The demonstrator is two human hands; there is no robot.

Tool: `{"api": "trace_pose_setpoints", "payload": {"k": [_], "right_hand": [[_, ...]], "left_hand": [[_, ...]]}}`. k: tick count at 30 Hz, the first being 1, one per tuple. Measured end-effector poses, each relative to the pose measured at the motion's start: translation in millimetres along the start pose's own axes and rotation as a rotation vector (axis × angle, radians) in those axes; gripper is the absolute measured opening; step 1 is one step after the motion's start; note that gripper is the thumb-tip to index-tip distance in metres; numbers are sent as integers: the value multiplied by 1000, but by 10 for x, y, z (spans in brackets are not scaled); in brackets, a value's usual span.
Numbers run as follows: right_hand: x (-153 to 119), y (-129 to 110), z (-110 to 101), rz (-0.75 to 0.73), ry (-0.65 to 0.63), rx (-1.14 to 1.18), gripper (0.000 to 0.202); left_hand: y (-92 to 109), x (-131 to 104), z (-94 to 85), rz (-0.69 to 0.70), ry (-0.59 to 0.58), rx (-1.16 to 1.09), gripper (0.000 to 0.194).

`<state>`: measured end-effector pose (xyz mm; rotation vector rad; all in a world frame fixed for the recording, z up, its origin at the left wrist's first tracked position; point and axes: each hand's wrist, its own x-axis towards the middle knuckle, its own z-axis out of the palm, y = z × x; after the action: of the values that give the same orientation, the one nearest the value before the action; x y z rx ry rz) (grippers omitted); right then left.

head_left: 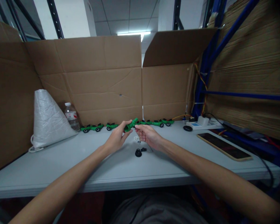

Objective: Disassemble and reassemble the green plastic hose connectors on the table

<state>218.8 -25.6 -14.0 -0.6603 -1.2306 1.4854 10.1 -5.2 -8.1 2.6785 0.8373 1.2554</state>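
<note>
My left hand (116, 137) grips a green toy car body (131, 124) between thumb and fingers, held tilted just above the table. At its right side my right hand (150, 136) is closed in a pinch, fingertips up against the body. Something small and dark shows at those fingertips, too small to name. Below the hands lie black wheels (138, 152) and a small black part (143, 149). Little white pieces (136, 138) and a small dark ring (139, 142) lie nearer the right hand.
Green toy cars (98, 127) stand in a row along the cardboard wall (102, 81), with more (166, 122) behind my right hand. A silver bag (50, 121) and a water bottle (72, 116) are left. At right are a phone (224, 146), power strip (206, 124) and black disc (188, 128).
</note>
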Motion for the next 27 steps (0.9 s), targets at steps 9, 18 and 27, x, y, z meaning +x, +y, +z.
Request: {"api": "trace_pose_setpoints", "payload": {"k": [9,18,27], "right_hand": [[-17,-3,20,-62,34,7,46],[37,58,11,-266,81,-227,48],[94,119,-26,-442,65,-499,37]], "left_hand": [[3,-5,10,4,4,-8,43],[75,-6,-23,-17,-2,-35,34],[70,-6,-31,-82,-27,2,29]]}}
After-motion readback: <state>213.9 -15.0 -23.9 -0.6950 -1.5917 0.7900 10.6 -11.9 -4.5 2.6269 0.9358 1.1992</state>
